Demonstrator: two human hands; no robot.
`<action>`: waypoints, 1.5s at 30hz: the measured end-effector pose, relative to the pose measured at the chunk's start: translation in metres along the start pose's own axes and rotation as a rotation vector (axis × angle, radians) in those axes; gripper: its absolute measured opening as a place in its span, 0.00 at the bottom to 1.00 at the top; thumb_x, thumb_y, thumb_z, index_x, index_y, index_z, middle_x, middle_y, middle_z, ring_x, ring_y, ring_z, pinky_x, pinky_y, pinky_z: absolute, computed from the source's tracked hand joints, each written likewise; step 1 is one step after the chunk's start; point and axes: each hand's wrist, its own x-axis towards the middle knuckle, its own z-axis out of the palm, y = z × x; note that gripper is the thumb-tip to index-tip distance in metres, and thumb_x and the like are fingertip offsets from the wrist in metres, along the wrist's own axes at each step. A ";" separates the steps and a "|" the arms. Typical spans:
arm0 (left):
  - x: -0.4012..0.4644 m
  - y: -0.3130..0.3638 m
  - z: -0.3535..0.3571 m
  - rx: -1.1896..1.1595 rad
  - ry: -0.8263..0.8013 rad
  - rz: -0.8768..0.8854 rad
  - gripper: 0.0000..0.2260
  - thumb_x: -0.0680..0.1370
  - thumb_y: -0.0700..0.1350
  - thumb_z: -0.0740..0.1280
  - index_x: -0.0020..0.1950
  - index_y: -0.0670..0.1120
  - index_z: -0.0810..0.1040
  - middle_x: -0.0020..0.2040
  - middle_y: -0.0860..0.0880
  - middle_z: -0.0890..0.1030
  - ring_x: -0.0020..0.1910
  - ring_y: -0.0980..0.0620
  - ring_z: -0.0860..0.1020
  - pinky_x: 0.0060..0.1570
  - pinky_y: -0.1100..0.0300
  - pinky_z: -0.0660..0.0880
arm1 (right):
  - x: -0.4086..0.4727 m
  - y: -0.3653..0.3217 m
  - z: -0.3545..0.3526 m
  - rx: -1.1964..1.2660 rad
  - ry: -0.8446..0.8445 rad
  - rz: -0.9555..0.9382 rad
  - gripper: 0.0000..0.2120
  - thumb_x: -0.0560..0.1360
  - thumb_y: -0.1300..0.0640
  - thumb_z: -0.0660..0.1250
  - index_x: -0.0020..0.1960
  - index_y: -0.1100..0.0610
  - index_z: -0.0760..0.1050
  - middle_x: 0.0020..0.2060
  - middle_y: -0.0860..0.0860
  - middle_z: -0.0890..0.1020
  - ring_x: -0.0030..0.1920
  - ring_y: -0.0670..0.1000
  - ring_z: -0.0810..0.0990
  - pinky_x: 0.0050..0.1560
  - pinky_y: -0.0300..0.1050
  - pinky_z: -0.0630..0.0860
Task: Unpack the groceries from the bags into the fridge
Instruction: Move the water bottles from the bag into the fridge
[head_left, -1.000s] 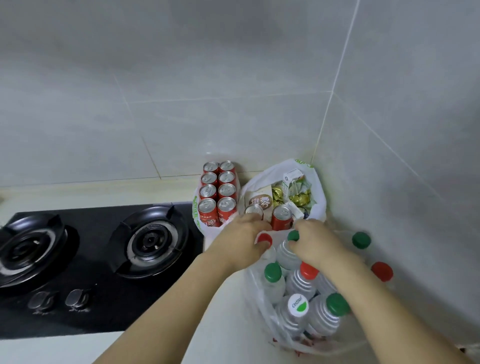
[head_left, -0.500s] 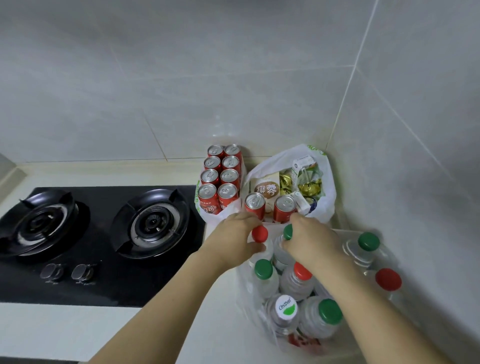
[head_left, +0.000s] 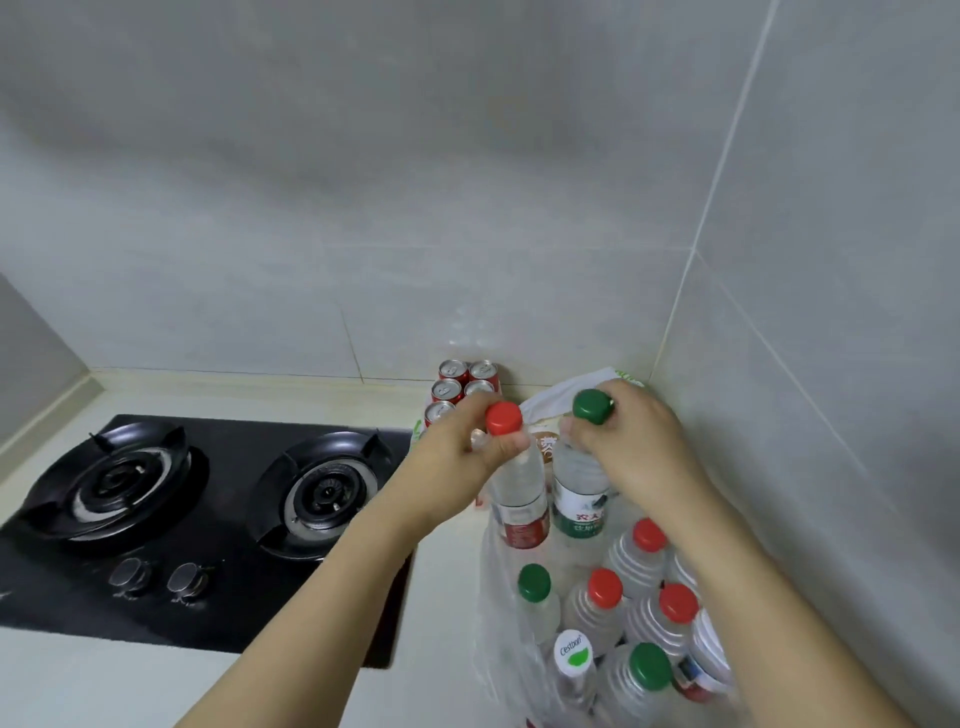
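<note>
Now the left hand (head_left: 470, 449) grips the red-capped bottle (head_left: 517, 486) and the right hand (head_left: 636, 449) the green-capped bottle (head_left: 579, 486) by their necks, above the clear bag (head_left: 493, 613) (full, probably heavy, slick plastic).

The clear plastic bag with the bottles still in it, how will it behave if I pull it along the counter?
The clear plastic bag looks thin and crinkled, so it would likely sag rather than keep shape. With many bottles standing inside, it is probably heavy. Dragged, the upright bottles may well tip against each other.
</note>
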 end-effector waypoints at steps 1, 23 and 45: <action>-0.002 0.010 -0.007 -0.061 0.037 0.031 0.07 0.78 0.51 0.69 0.55 0.54 0.76 0.50 0.54 0.82 0.48 0.56 0.80 0.50 0.53 0.77 | 0.002 -0.010 -0.005 0.045 0.039 -0.038 0.11 0.73 0.49 0.71 0.48 0.55 0.75 0.44 0.48 0.75 0.46 0.51 0.74 0.43 0.46 0.69; -0.140 0.044 -0.159 0.077 1.130 0.019 0.09 0.80 0.56 0.63 0.52 0.51 0.72 0.37 0.56 0.77 0.36 0.64 0.77 0.35 0.71 0.73 | -0.046 -0.224 0.089 0.609 0.052 -0.243 0.09 0.75 0.50 0.68 0.40 0.54 0.72 0.35 0.49 0.82 0.39 0.53 0.80 0.41 0.47 0.76; -0.408 0.000 -0.332 0.508 1.593 -0.181 0.12 0.80 0.57 0.63 0.52 0.48 0.73 0.39 0.57 0.75 0.41 0.66 0.75 0.39 0.76 0.69 | -0.249 -0.456 0.234 0.779 -0.500 -0.638 0.11 0.77 0.48 0.67 0.39 0.51 0.71 0.32 0.47 0.82 0.32 0.40 0.78 0.32 0.31 0.70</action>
